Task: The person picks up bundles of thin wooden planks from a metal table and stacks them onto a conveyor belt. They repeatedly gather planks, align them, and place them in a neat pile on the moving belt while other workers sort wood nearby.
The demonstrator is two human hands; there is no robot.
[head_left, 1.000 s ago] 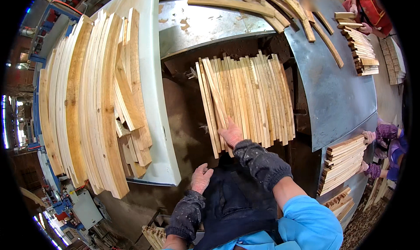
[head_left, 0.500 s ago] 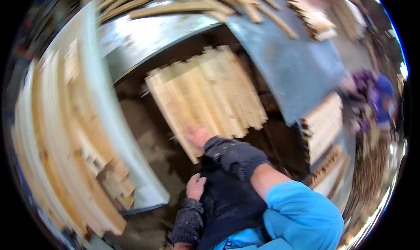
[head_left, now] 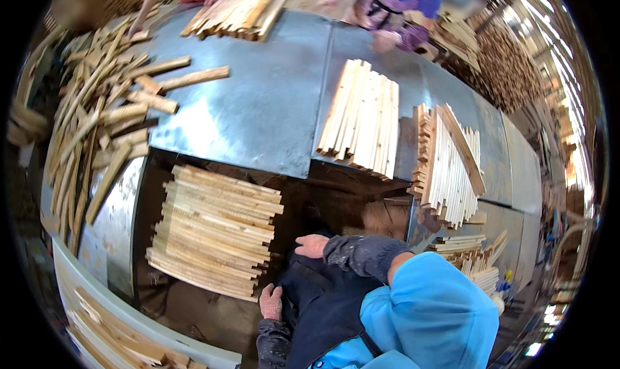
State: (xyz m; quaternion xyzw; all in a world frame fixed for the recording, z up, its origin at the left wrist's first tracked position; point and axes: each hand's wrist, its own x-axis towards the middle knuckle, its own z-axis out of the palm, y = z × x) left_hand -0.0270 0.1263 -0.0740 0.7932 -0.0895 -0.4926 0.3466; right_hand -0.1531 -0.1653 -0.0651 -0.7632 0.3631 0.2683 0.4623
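Note:
My right hand [head_left: 312, 246], below a dark dusty sleeve, hangs in front of my dark apron [head_left: 310, 285], fingers loosely stretched and nothing in them. Lower and to its left is my left hand [head_left: 271, 302], fingers slightly apart, also holding nothing. It is near the lower right corner of a stack of light wooden strips [head_left: 216, 233]. Those strips lie side by side with uneven ends, in the gap between the metal tables. Neither hand visibly grips the strips. What supports the stack is hidden.
A blue-grey metal table [head_left: 258, 110] carries strip bundles [head_left: 365, 117] and another bundle [head_left: 449, 162] farther right. Loose offcuts [head_left: 119, 110] pile up at the left. Two people work across the table, one in purple sleeves [head_left: 413, 36]. Longer boards [head_left: 116, 330] lie lower left.
My view has swung to the right. My right hand has left the near edge of the strip stack and is now in front of my apron. My left hand remains low beside it.

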